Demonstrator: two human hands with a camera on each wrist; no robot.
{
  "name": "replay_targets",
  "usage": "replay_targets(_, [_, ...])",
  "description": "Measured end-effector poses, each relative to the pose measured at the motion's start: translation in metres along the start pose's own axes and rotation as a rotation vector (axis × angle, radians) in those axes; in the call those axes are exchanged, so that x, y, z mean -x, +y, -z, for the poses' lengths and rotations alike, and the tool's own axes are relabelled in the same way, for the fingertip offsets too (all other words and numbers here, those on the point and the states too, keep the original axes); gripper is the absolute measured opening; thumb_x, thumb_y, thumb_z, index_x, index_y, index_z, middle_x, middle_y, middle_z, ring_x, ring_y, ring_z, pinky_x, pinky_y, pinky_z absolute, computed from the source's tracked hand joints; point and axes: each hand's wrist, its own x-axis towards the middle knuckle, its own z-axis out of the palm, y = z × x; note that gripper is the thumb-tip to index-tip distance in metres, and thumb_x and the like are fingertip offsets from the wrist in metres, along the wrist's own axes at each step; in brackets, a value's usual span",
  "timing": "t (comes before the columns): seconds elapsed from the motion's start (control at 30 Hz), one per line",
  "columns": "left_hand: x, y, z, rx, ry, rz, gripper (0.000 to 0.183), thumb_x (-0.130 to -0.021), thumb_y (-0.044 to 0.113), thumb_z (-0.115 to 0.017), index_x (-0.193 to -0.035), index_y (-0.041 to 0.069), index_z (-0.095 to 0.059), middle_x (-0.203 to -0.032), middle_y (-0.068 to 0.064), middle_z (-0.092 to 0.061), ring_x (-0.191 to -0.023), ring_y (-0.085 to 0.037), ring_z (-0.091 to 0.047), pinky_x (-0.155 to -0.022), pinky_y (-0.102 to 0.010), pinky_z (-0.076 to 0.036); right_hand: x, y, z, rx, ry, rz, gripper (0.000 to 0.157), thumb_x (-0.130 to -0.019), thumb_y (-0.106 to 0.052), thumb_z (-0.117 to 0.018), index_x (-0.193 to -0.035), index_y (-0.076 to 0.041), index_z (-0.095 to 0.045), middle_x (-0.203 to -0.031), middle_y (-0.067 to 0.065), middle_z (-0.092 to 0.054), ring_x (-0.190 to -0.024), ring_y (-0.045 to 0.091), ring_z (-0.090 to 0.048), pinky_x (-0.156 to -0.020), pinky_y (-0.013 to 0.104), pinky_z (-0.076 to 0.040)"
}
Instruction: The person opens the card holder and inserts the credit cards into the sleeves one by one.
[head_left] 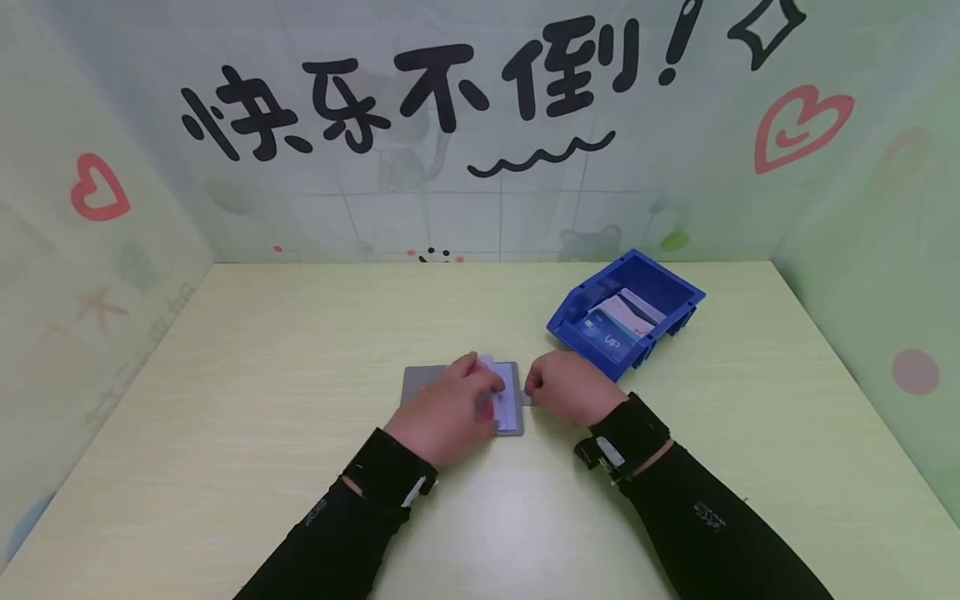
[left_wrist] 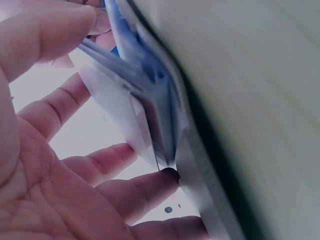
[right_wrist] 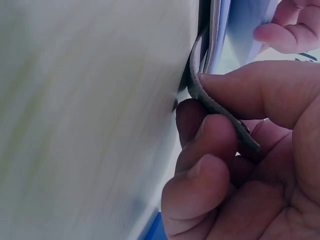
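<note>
A grey card holder (head_left: pixel 420 380) lies spread open on the table, its clear plastic sleeves (head_left: pixel 508 400) over the right half. My left hand (head_left: pixel 446 412) is over the holder, thumb and fingers around the lifted sleeves. In the left wrist view these sleeves (left_wrist: pixel 112 97) stand up from the cover as a thin stack, and a pinkish-red patch shows among them in the head view. To the right, my right hand (head_left: pixel 573 387) pinches the holder's grey closure strap (right_wrist: pixel 222 111) between thumb and curled fingers. The strap bends up from the holder's edge.
Behind my right hand stands a blue plastic bin (head_left: pixel 678 292) at an angle. Several cards lie in it, among them a blue VIP card (head_left: pixel 606 335). The pale wooden table (head_left: pixel 300 333) ends at a printed cloth backdrop (head_left: pixel 390 217) at the back and sides.
</note>
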Motion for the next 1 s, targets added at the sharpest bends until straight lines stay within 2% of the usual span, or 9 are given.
replay_targets(0.03, [0.000, -0.001, 0.001, 0.015, -0.001, -0.001, 0.038, -0.096, 0.028, -0.076, -0.133, 0.022, -0.069, -0.165, -0.020, -0.040, -0.136, -0.040, -0.060, -0.102, -0.045, -0.058, 0.000, 0.000, 0.000, 0.001, 0.000, 0.001, 0.018, -0.100, -0.008, -0.062, -0.099, -0.010, -0.079, -0.097, 0.001, -0.075, -0.082, 0.019, -0.061, -0.075, 0.031, -0.054])
replay_targets(0.27, [0.002, -0.003, 0.008, 0.056, -0.010, 0.021, 0.042, -0.095, 0.028, -0.078, -0.134, 0.020, -0.065, -0.163, -0.015, -0.044, -0.145, -0.037, -0.050, -0.109, -0.046, -0.054, 0.001, -0.001, 0.001, 0.012, 0.005, 0.013, 0.018, -0.100, -0.008, -0.062, -0.101, -0.009, -0.080, -0.098, 0.002, -0.075, -0.082, 0.018, -0.061, -0.075, 0.031, -0.054])
replay_targets(0.4, [0.003, -0.005, 0.012, 0.079, -0.002, 0.035, 0.041, -0.093, 0.029, -0.079, -0.131, 0.020, -0.066, -0.161, -0.012, -0.045, -0.136, -0.030, -0.057, -0.104, -0.043, -0.057, 0.002, -0.001, 0.000, 0.010, 0.006, 0.012, 0.019, -0.100, -0.007, -0.061, -0.102, -0.009, -0.080, -0.098, 0.002, -0.075, -0.082, 0.018, -0.061, -0.076, 0.031, -0.055])
replay_targets(0.5, [0.005, -0.007, 0.016, 0.121, 0.003, 0.055, 0.040, -0.093, 0.032, -0.080, -0.128, 0.019, -0.066, -0.160, -0.009, -0.047, -0.134, -0.027, -0.057, -0.104, -0.042, -0.056, 0.003, -0.001, 0.000, 0.015, 0.010, 0.014, 0.019, -0.100, -0.007, -0.061, -0.101, -0.009, -0.080, -0.098, 0.002, -0.075, -0.082, 0.018, -0.062, -0.076, 0.031, -0.055])
replay_targets(0.63, [0.006, -0.011, 0.023, 0.199, 0.020, 0.073, 0.030, -0.098, 0.034, -0.075, -0.122, 0.017, -0.068, -0.149, -0.005, -0.057, -0.123, -0.022, -0.061, -0.101, -0.041, -0.055, 0.004, -0.001, 0.000, 0.015, 0.013, 0.010, 0.019, -0.100, -0.007, -0.062, -0.101, -0.009, -0.080, -0.099, 0.002, -0.076, -0.082, 0.018, -0.062, -0.074, 0.030, -0.054])
replay_targets(0.73, [0.005, -0.012, 0.026, 0.209, 0.050, 0.087, 0.022, -0.103, 0.029, -0.068, -0.118, 0.014, -0.070, -0.138, -0.006, -0.062, -0.107, -0.021, -0.063, -0.092, -0.038, -0.056, 0.004, -0.002, 0.001, 0.010, 0.011, -0.003, 0.019, -0.100, -0.008, -0.062, -0.101, -0.010, -0.080, -0.099, 0.002, -0.076, -0.082, 0.019, -0.062, -0.073, 0.030, -0.054])
replay_targets(0.87, [0.003, -0.015, 0.030, 0.166, 0.091, 0.137, 0.019, -0.103, 0.022, -0.064, -0.115, 0.009, -0.072, -0.131, -0.008, -0.067, -0.098, -0.022, -0.062, -0.080, -0.034, -0.054, 0.005, -0.001, 0.002, 0.011, 0.010, -0.008, 0.019, -0.101, -0.007, -0.061, -0.102, -0.009, -0.080, -0.102, 0.002, -0.076, -0.084, 0.019, -0.062, -0.076, 0.031, -0.055])
replay_targets(1.0, [0.001, -0.020, 0.033, 0.140, 0.103, 0.190, 0.021, -0.101, 0.014, -0.062, -0.117, 0.003, -0.073, -0.119, -0.009, -0.071, -0.092, -0.022, -0.063, -0.073, -0.032, -0.053, 0.005, 0.001, 0.002, 0.011, 0.013, -0.014, 0.021, -0.101, -0.006, -0.059, -0.104, -0.009, -0.080, -0.105, 0.004, -0.077, -0.087, 0.020, -0.063, -0.081, 0.035, -0.057])
